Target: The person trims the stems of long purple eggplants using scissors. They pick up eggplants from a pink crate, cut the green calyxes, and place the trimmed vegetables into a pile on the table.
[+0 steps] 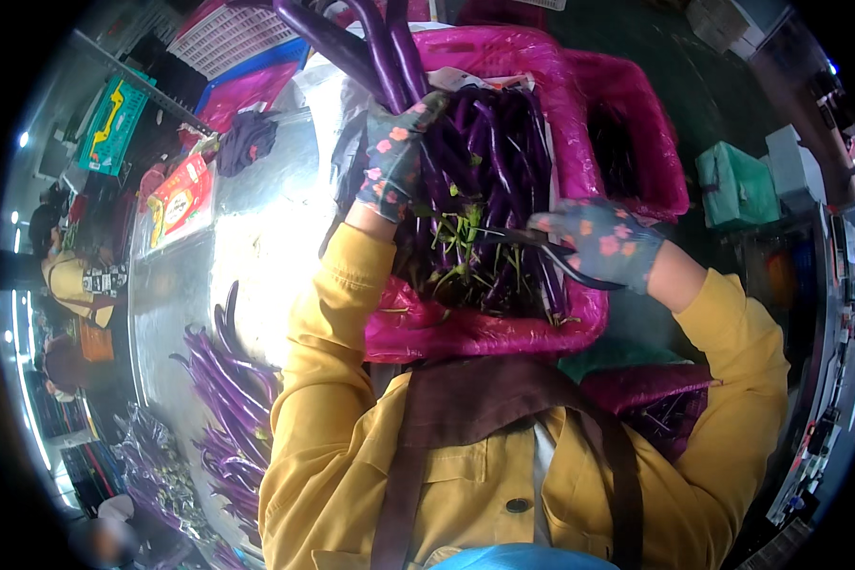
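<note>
My left hand [394, 158], in a dark flowered glove, grips a few long purple eggplants [377, 44] that reach up past the crate's left side. In my right hand [605, 242], gloved alike, is a pair of dark-handled scissors [573, 267]. Their blades point left over the green stems of the eggplants in the crate [495, 149]. That crate [577, 114] is lined with pink plastic film and packed with more eggplants, with paper showing at its far edge. Whether the blades are parted is hard to tell.
A metal table [167, 306] on the left bears loose eggplants [224, 385], bagged eggplants [160, 470], a dark cloth [246, 142] and a red printed package [182, 192]. Another pink-lined crate [655, 142] stands right. Beyond it sits a green-wrapped box [737, 185]. Other people [78, 281] are far left.
</note>
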The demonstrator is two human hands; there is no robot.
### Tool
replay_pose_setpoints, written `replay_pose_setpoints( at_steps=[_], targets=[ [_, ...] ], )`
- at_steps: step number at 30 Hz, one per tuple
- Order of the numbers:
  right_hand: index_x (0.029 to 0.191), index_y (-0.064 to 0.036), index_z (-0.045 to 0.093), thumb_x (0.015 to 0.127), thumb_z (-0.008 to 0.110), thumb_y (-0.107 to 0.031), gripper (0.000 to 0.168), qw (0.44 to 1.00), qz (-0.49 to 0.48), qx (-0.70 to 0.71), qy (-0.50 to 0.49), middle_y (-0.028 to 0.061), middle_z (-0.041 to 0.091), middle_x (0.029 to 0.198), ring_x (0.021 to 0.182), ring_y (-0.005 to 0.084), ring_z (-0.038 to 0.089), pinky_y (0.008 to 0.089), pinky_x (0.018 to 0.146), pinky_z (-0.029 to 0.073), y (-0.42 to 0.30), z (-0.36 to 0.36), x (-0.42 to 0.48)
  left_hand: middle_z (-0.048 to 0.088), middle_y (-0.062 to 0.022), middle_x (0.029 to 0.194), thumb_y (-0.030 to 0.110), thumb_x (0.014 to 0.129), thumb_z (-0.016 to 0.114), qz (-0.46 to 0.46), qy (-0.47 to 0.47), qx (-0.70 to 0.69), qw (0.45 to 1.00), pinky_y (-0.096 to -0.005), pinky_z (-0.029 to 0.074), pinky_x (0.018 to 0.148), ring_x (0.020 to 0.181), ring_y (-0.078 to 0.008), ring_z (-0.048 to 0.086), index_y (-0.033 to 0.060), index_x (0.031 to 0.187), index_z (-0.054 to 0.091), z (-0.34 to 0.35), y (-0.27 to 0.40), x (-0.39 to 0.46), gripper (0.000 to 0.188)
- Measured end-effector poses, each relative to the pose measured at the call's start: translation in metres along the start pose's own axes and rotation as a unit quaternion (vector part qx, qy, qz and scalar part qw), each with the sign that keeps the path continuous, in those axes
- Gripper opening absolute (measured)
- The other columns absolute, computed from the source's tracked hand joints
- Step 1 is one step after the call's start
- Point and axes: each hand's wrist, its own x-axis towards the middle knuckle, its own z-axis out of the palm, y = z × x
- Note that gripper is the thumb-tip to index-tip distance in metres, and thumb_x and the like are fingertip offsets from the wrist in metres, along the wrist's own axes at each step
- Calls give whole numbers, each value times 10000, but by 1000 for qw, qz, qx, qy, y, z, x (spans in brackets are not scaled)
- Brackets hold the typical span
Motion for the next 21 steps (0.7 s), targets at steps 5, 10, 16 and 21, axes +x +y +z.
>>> replay_pose_setpoints(
  at_steps=[5, 10, 16, 21],
  targets=[
    [883, -72, 525, 629, 519, -172, 272, 974, 4, -227, 11, 112, 517, 738, 707, 258, 541, 423, 526, 431, -29, -5, 28, 559, -104, 808, 90, 610, 685, 118, 45, 61, 990, -217, 451, 602, 669, -151, 554, -55, 983, 382, 28, -1, -8, 502],
    [868, -84, 553, 619, 525, -174, 266, 931, 41, -356, -70, 84, 526, 712, 682, 232, 538, 363, 525, 415, -53, -4, 47, 543, -69, 801, 3, 589, 671, 135, 2, -53, 989, -226, 451, 625, 700, -118, 534, -7, 970, 368, 40, -11, -9, 487],
    [857, -80, 562, 658, 510, -184, 231, 932, 45, -331, -143, 97, 559, 738, 681, 245, 553, 399, 546, 445, -55, 13, 71, 514, -98, 905, 124, 564, 714, 66, 61, 63, 994, -262, 443, 653, 759, -168, 525, -30, 1066, 317, 50, -27, -20, 658],
    [913, -42, 543, 638, 496, -109, 286, 984, 49, -119, -127, 131, 566, 692, 645, 286, 569, 387, 570, 460, -31, 31, 58, 493, -95, 929, 60, 570, 712, -18, 62, -78, 995, -231, 424, 685, 754, -140, 508, -50, 1162, 218, 42, -32, -19, 779]
  ],
)
